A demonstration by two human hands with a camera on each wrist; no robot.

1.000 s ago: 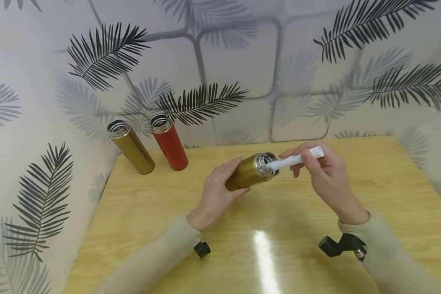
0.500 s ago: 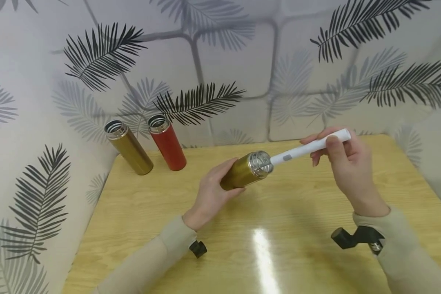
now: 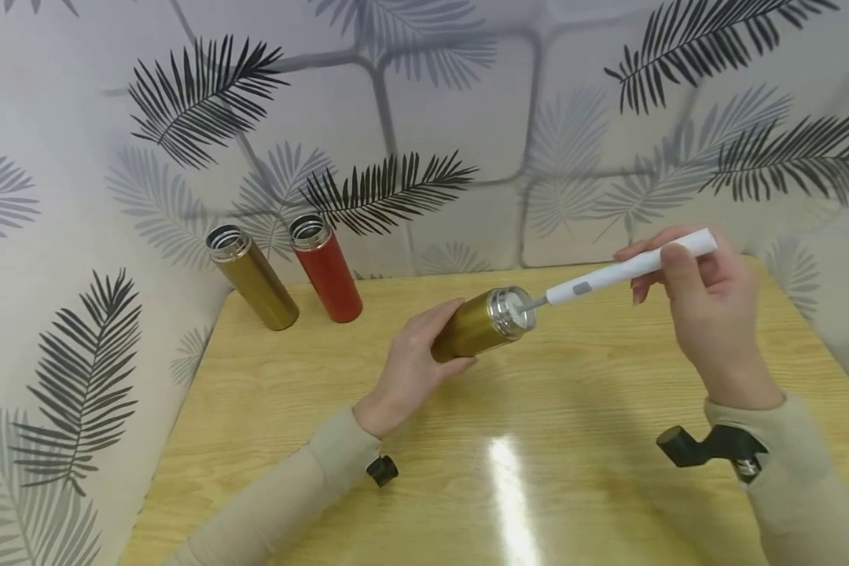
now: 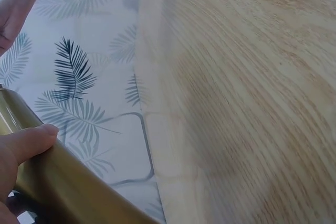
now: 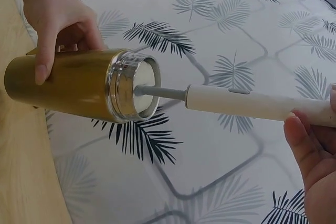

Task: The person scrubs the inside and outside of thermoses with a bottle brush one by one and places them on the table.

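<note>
My left hand [image 3: 406, 365] grips a gold steel thermos flask [image 3: 467, 332] round its body, tilted with its open mouth toward the right. A bottle brush [image 3: 622, 272] with a white handle and thin grey stem is held by my right hand [image 3: 714, 314], thumb on one side and fingers on the other. Its pale round head [image 5: 149, 72] fills the flask's mouth, inside the threaded steel neck [image 5: 119, 85]; the rest of the head is hidden within. In the left wrist view the thumb [image 4: 34, 141] lies across the gold body [image 4: 79, 187].
A second gold flask [image 3: 258, 287] and a red flask [image 3: 331, 275] stand lidless at the table's back left. The wood-grain table [image 3: 311, 393] meets a leaf-patterned wall covering [image 3: 460, 228] behind. Each wrist carries a black camera mount [image 3: 714, 446].
My right hand has moved right and slightly up, drawing the brush outward: more handle, then the grey stem, and now the pale head show at the mouth. My left hand keeps its grip.
</note>
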